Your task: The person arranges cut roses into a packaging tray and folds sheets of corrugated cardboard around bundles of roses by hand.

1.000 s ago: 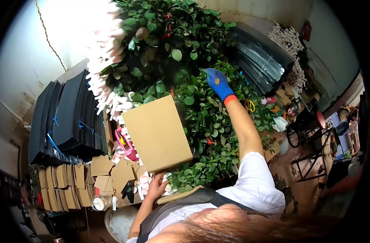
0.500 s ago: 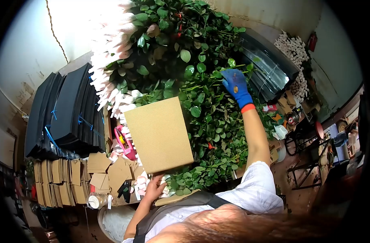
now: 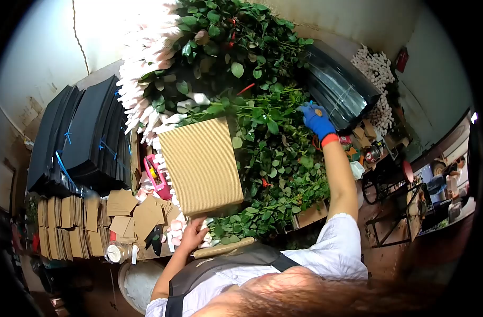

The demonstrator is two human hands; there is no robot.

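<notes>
My left hand (image 3: 193,235), bare, lies by the lower edge of a ribbed tan cardboard piece (image 3: 202,166), its fingers slightly apart against pale wrapped flower heads (image 3: 175,232). My right hand (image 3: 317,119) wears a blue glove with an orange cuff. Its fingers curl at the right-hand ends of leafy green stems (image 3: 273,108), beside a dark, clear-wrapped bundle. Under and right of the cardboard spreads a thick layer of leafy stems (image 3: 284,174). A red strip (image 3: 245,89) shows among the leaves above it.
Stacks of black sheets (image 3: 88,137) stand at the left, above folded brown cardboard (image 3: 75,227). A pink basket (image 3: 159,179) is beside the ribbed cardboard. The dark wrapped bundle (image 3: 339,87) lies upper right. A white bucket (image 3: 141,282) is below left.
My right hand has moved slightly right and down in view. Stems with pale wrapped heads now lie across above the cardboard, and a red strip shows there. The view has shifted slightly.
</notes>
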